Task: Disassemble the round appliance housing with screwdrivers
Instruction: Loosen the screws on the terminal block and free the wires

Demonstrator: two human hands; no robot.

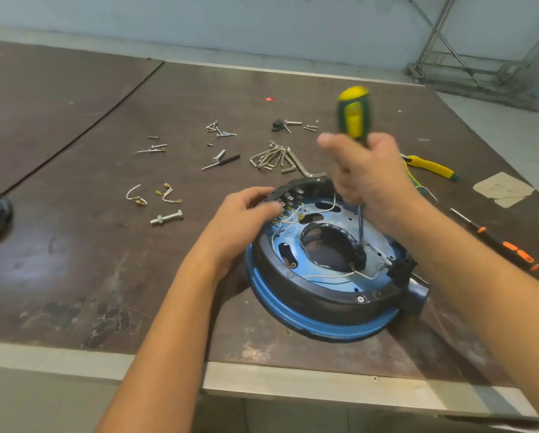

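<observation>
Scuffed brown bench [74,245] below a pale wall. Lying on it, open side up with wires and terminals bared: the round blue-and-black housing [324,320]. Left grip [246,214] curled over the housing's far-left rim, steadying it. Right grip [371,179] above the housing, clamped round the green-and-yellow screwdriver [354,114], shaft upright, tip down at the right edge of the housing's centre opening. Beyond the housing: loose screws [219,129] and hex keys [274,159]. Right of the housing: an orange-black screwdriver [505,248]. Probably backing out an inner fastener. Next calls for a seated tip, steady downward pressure, then lifting the freed screw clear of the wires.
</observation>
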